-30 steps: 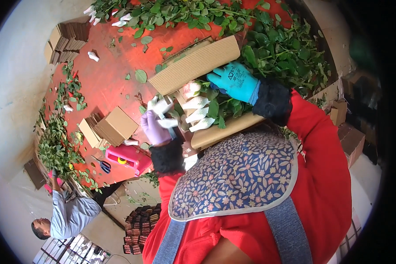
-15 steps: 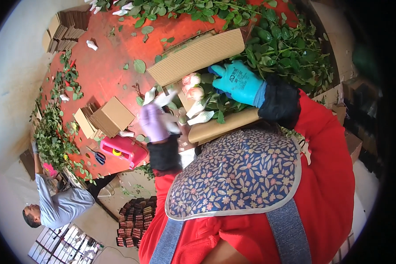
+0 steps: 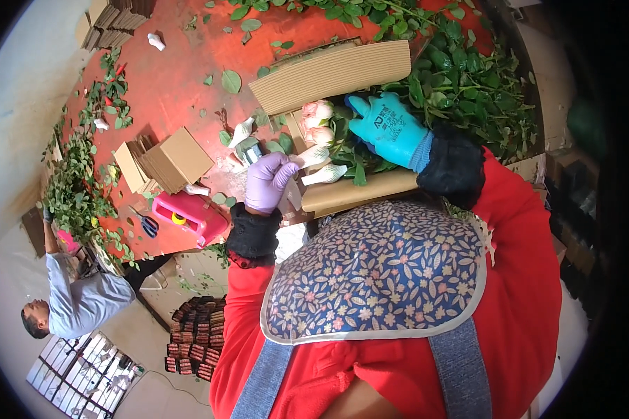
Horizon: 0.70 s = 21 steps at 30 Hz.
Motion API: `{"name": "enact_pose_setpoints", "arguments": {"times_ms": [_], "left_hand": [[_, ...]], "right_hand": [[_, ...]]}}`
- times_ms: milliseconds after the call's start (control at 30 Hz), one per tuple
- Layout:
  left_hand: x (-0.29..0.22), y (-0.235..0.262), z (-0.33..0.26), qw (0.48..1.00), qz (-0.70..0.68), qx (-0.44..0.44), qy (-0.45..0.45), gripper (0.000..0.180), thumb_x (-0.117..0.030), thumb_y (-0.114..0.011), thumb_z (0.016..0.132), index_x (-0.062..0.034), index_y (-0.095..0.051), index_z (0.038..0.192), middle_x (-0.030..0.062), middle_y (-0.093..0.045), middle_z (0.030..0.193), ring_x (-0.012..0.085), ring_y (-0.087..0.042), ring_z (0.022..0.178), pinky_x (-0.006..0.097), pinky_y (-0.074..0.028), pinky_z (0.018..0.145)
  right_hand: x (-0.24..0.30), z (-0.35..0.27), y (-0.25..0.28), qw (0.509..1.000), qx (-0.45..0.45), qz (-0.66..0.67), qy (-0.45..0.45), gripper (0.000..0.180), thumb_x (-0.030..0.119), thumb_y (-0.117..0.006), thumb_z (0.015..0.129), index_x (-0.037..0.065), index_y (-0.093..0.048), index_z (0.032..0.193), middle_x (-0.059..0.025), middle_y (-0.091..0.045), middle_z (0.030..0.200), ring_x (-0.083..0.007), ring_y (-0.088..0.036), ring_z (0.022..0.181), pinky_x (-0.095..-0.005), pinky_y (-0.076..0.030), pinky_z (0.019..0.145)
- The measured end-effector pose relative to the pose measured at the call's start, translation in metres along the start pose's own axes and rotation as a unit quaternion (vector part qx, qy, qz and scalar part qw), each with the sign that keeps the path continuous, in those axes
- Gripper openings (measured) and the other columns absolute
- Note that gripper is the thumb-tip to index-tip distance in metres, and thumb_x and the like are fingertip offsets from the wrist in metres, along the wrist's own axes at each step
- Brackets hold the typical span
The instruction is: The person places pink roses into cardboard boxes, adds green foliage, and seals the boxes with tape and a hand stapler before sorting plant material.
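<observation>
My left hand (image 3: 267, 183), in a lilac glove, pinches the tip of a white net sleeve (image 3: 312, 156) that covers a flower head. Another white net sleeve (image 3: 325, 174) lies just nearer to me. Beyond them are two bare pink roses (image 3: 318, 123), at the end of a bunch. My right hand (image 3: 390, 129), in a turquoise glove, is closed over the leafy stems of these roses, its fingertips partly hidden. The bunch lies between a ribbed cardboard sheet (image 3: 335, 77) on the far side and a brown cardboard edge (image 3: 360, 193) near my apron.
Leafy stems (image 3: 461, 84) pile up at the right. On the red table (image 3: 182, 77) are a loose net sleeve (image 3: 242, 131), folded cardboard pieces (image 3: 178, 160), a pink container (image 3: 192, 216) and scissors (image 3: 145, 223). A co-worker (image 3: 84, 293) is at the far left.
My left hand, blurred before, has moved to the net-covered flower heads and now pinches a sleeve tip. My right hand stays over the stems. The whole view has shifted slightly.
</observation>
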State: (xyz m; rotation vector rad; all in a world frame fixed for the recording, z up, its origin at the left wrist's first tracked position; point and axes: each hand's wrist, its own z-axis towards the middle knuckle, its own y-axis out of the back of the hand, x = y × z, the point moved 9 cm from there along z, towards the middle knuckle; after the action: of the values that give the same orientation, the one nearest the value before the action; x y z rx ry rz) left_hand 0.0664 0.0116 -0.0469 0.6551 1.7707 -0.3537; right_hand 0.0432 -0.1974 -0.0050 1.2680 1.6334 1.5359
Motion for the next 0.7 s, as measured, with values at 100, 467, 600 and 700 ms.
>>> {"name": "enact_pose_setpoints", "arguments": {"times_ms": [100, 467, 600, 700], "left_hand": [[0.002, -0.010, -0.004, 0.999, 0.032, 0.018, 0.010, 0.018, -0.015, -0.066, 0.094, -0.0010, -0.062, 0.084, 0.0048, -0.067, 0.082, 0.0114, -0.061, 0.080, 0.027, -0.048, 0.074], [0.086, 0.080, -0.138, 0.986, -0.050, -0.056, 0.150, 0.008, -0.007, -0.064, 0.093, -0.0021, -0.065, 0.086, -0.0040, -0.061, 0.079, 0.0072, -0.054, 0.075, 0.026, -0.045, 0.070], [0.150, 0.091, -0.229, 0.855, 0.394, 0.027, 0.337, 0.022, -0.022, -0.065, 0.092, -0.0013, -0.068, 0.086, 0.0089, -0.067, 0.075, 0.0259, -0.062, 0.067, 0.038, -0.049, 0.066], [0.227, 0.102, -0.294, 0.788, 0.450, 0.095, 0.408, 0.034, -0.037, -0.068, 0.085, -0.0055, -0.072, 0.099, 0.0148, -0.071, 0.096, 0.0344, -0.067, 0.088, 0.042, -0.053, 0.075]], "right_hand": [[-0.001, -0.001, 0.004, 0.999, -0.041, 0.010, 0.012, 0.022, 0.012, -0.066, 0.074, 0.008, -0.062, 0.095, -0.0187, -0.055, 0.125, -0.0324, -0.060, 0.092, -0.0471, -0.046, 0.078], [-0.004, 0.002, 0.002, 0.997, 0.032, 0.070, -0.001, 0.027, 0.011, -0.070, 0.068, 0.009, -0.059, 0.092, -0.0176, -0.054, 0.126, -0.0326, -0.059, 0.091, -0.0453, -0.045, 0.077], [0.002, -0.009, 0.041, 0.990, -0.124, 0.045, 0.038, 0.015, 0.014, -0.067, 0.079, 0.008, -0.061, 0.092, -0.0151, -0.058, 0.117, -0.0330, -0.062, 0.086, -0.0449, -0.050, 0.074], [-0.002, -0.018, 0.059, 0.988, -0.055, 0.139, 0.035, 0.038, 0.018, -0.070, 0.083, 0.013, -0.062, 0.120, -0.0164, -0.055, 0.129, -0.0342, -0.061, 0.091, -0.0451, -0.050, 0.078]]}}
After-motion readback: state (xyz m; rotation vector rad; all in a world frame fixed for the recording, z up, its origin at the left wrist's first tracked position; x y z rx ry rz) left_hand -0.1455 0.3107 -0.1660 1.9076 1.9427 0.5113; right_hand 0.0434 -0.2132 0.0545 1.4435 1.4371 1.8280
